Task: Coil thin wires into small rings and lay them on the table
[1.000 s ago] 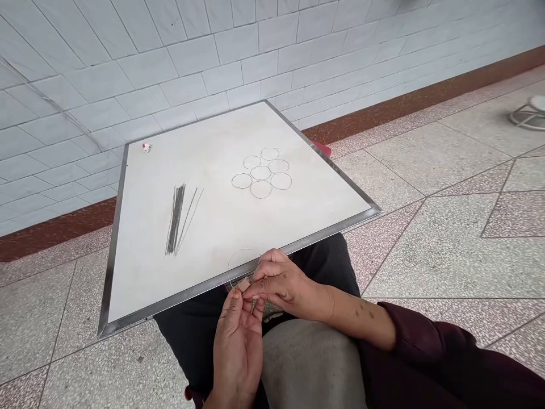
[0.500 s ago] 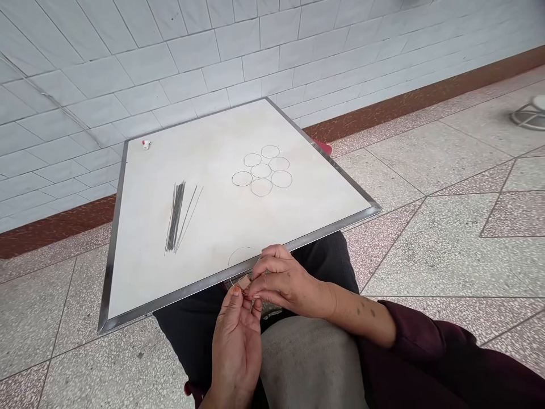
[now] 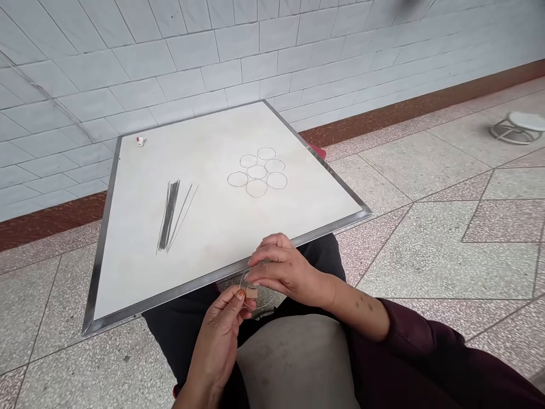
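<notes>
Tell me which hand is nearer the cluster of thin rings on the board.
Right. The right hand lies over the board's edge, below the rings; the left hand is farther down, off the board.

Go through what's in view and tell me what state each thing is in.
Left hand: pinching a tan tape piece on a wire ring
Right hand: fingers curved, just above that ring
Wire rings: seven, flat in a cluster on the board
Loose wires: straight, bunched
</notes>
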`<state>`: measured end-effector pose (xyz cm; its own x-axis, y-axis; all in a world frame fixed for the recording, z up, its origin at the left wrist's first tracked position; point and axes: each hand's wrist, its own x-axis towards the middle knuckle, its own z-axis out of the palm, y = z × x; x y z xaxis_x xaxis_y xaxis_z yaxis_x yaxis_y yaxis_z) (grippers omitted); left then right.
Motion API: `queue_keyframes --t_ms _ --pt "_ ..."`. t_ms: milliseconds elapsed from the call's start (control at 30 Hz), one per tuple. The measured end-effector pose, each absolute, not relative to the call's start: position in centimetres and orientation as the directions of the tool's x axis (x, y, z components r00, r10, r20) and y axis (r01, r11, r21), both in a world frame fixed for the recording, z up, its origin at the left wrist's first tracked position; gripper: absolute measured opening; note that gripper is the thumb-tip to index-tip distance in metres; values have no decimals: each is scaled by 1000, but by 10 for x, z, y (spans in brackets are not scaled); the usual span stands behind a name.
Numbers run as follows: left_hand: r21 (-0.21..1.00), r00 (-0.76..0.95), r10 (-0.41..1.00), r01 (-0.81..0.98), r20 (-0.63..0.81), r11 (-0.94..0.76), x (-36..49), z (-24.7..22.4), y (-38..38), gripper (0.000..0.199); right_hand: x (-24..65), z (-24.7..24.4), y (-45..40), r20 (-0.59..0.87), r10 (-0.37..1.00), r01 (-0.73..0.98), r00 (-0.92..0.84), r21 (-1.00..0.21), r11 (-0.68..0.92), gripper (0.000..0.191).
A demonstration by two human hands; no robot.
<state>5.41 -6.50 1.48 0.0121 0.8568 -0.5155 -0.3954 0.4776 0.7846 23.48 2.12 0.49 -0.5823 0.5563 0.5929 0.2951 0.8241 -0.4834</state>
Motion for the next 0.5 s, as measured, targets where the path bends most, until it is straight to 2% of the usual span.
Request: queue_keyframes --t_ms 233,500 --pt "918 71 917 -35 -391 394 44 19 -63 23 232 13 21 502 468 250 -728 -442 862 12" --pt "936 131 932 146 -339 320 41 25 -59 30 232 15 20 445 409 207 -797 -434 877 12"
